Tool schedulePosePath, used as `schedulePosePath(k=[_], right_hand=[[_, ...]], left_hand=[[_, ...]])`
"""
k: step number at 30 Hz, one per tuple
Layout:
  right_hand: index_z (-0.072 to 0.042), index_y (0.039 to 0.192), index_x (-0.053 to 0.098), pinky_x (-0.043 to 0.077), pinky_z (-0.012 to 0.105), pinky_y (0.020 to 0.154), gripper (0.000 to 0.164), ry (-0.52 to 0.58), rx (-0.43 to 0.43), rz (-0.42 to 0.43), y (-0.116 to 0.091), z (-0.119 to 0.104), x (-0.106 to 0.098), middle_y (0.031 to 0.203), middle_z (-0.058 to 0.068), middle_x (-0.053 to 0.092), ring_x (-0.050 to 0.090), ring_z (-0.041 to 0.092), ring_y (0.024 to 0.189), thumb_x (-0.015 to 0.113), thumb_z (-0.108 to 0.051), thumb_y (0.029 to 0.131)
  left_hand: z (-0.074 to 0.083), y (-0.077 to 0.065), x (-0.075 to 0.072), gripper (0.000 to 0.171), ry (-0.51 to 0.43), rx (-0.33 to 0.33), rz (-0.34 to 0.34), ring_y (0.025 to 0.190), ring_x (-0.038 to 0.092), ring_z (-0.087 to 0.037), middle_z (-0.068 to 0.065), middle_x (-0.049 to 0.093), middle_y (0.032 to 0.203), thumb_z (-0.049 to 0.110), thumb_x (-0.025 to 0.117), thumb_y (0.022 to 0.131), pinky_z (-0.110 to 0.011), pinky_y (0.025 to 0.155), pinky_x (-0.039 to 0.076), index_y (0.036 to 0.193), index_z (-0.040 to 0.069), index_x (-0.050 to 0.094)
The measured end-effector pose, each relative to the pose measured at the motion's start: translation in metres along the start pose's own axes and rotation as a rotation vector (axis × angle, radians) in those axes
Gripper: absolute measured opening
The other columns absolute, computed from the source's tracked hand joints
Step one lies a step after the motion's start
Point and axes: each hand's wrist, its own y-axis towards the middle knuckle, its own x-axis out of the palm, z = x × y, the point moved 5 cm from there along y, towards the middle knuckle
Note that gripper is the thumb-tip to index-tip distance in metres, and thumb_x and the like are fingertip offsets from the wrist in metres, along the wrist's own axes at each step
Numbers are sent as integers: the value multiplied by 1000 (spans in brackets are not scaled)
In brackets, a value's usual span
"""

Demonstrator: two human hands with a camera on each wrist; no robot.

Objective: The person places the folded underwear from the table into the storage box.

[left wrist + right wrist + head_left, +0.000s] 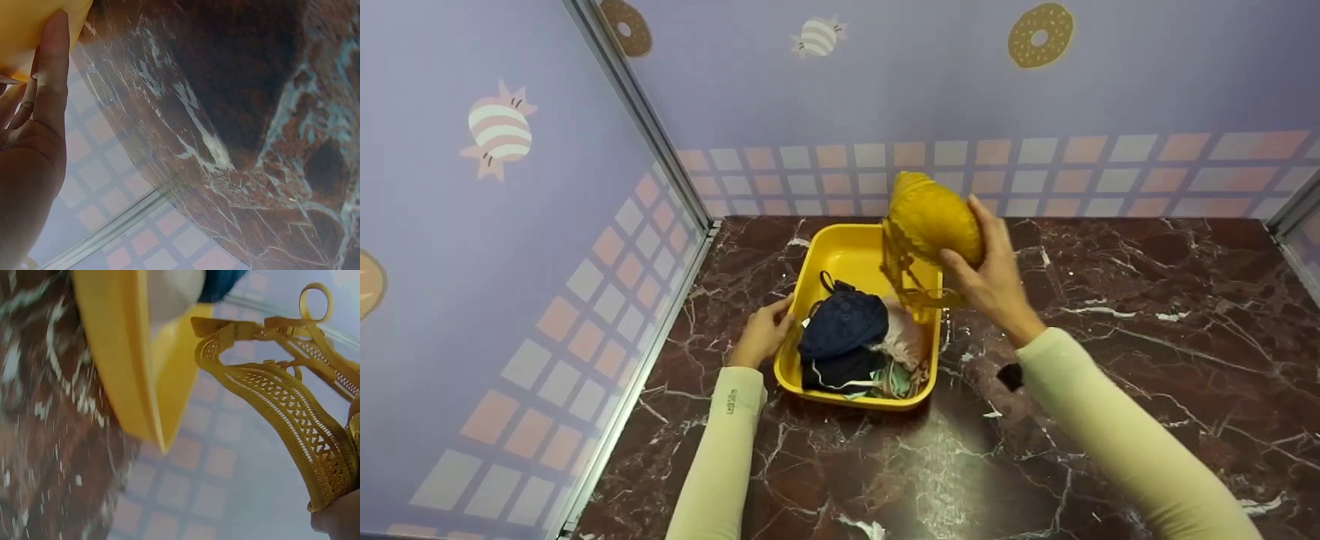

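A yellow bra is held above the right side of the yellow tub by my right hand, thumb on one side of the cups and fingers on the other. Its lace band and straps hang down toward the tub in the right wrist view. My left hand touches the tub's left outer side, its fingers lying fairly straight against the wall. Inside the tub lie a navy bra, a dark piece below it, a pale pink lace piece and some light green fabric, partly overlapping.
The tub stands on a dark red marbled table. A patterned panel rises behind the table, and another panel with a metal corner strip stands at the left. A small black item shows by the right wrist.
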Motion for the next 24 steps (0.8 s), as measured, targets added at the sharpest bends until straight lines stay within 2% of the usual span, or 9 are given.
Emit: schedulePosePath(k=[5,10,12,16,19,21,24], right_hand=[[-22,149,27,29,48,103,71,-20,80,-73,-5,18,40,140,15,33,38,30,124,66,-16,89],[-2,143,31,25,42,106,64,-58,80,-138,-12,39,71,135,24,37,37,33,124,64,-8,88],[3,137,33,25,40,106,59,-65,106,-190,-17,45,81,133,25,40,38,33,123,64,-4,88],[3,130,39,29,42,103,46,-135,211,-326,-26,54,90,127,25,45,41,35,121,62,-5,90],[4,130,47,34,45,98,42,-216,245,-402,-30,56,91,122,25,50,46,36,115,60,-8,91],[4,131,51,35,45,98,42,-238,259,-425,-31,56,89,123,24,52,47,35,115,59,-7,92],[5,132,52,34,45,101,42,-225,270,-409,-32,57,84,128,23,52,46,36,120,57,-5,92]], left_hand=[[2,1,0,43,6,9,19,85,57,-26,-11,64,98,14,56,96,-40,80,45,139,17,50],[4,1,1,43,10,18,31,82,58,-26,-9,64,92,13,57,95,-39,78,46,138,16,52],[4,0,2,43,16,18,31,81,57,-25,-8,64,91,13,57,95,-40,78,46,138,16,52],[7,3,6,43,21,27,25,84,57,-26,-9,65,94,13,58,95,-41,81,45,137,15,52],[8,4,6,43,19,27,25,84,57,-26,-9,65,95,14,58,95,-41,81,45,138,15,52],[9,4,5,44,23,25,29,84,57,-26,-9,65,94,14,58,94,-41,81,45,138,17,52],[8,4,5,44,22,15,23,85,57,-25,-8,65,94,16,58,95,-42,82,44,138,17,51]])
